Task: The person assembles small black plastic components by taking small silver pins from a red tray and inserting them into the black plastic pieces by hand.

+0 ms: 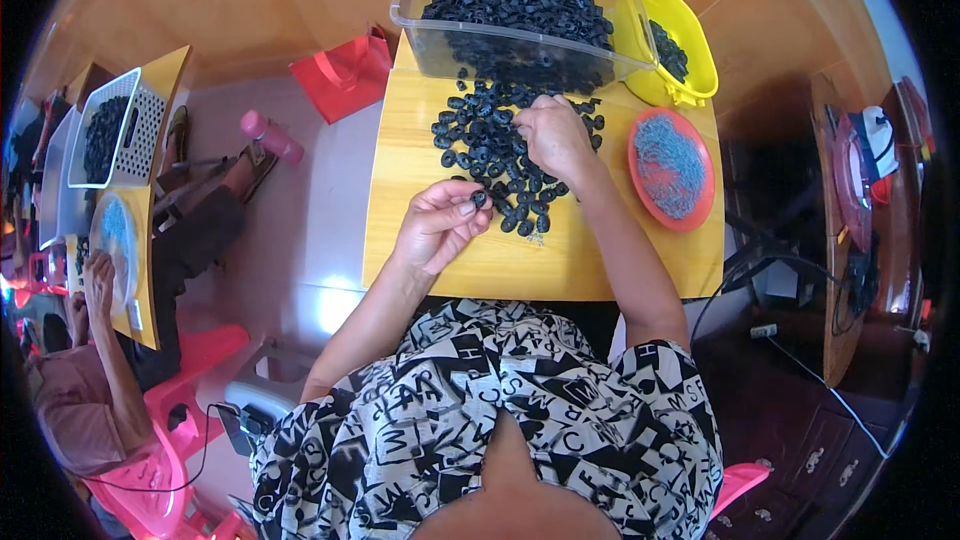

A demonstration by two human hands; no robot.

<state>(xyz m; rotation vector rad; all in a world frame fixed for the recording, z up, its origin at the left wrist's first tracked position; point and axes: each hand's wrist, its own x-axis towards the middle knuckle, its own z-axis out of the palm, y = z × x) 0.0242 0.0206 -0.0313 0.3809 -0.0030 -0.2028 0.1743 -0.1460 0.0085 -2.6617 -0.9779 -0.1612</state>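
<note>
Between the thumb and fingers of my left hand (440, 225) is a small round black plastic part (479, 199), held just above the wooden table at the near left of a loose pile. My right hand (557, 140) reaches over that pile of black plastic parts (515, 180), its fingers closed together and pointing down to the left. Whatever those fingertips hold is hidden. A few tiny silvery pieces (536, 239) lie by the pile's near edge.
Behind the pile stands a clear plastic bin (520, 40) heaped with black parts. A yellow basket (708, 70) and a red dish (640, 180) of small grey metal pieces are at the right. Leftward, another person's hand (98, 280) rests by a dish. A red bag (340, 80) lies beyond the table (420, 140).
</note>
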